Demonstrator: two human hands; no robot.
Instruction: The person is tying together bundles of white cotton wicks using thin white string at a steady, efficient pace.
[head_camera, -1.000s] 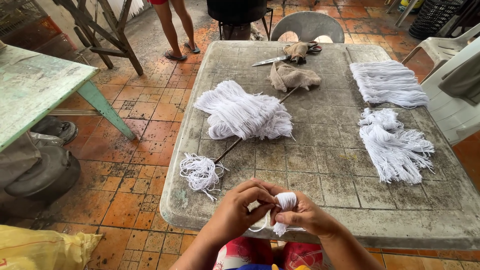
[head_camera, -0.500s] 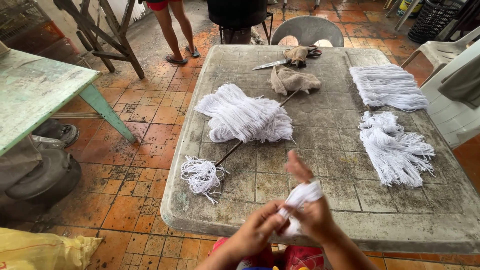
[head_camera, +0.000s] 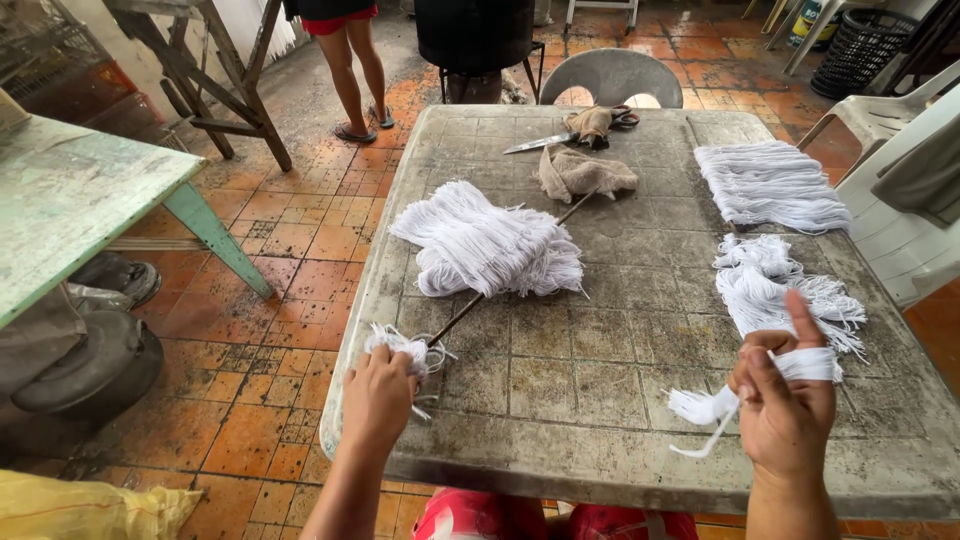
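While both our hands were bunched together at the near table edge a second ago, working one small white bundle, they are now well apart. Our left hand (head_camera: 378, 395) has moved out to the lower left of the frame and lies on the small tangle of white string (head_camera: 405, 350), fingers curled down over it in a loose grasp; we cannot tell how firmly it is pinched. That tangle sits at the near end of a thin dark rod (head_camera: 520, 262) that runs diagonally up under the big heap of white string (head_camera: 485, 245) in the middle of the table (head_camera: 600, 340).

Our right hand (head_camera: 785, 400) has shifted to the lower right, and it is clenched around the wrapped string bundle (head_camera: 720, 400): strands are wound across the fingers, the index finger points up, and a frayed tail hangs out to the left, just above the tabletop.

From this we judge that the wrapped bundle is now carried by the right hand alone, while the left goes for fresh string.

Farther up the frame lie a neat pile of cut strings (head_camera: 765, 185), a looser pile (head_camera: 780, 290), a tan rag (head_camera: 580, 172) and scissors (head_camera: 560, 138).
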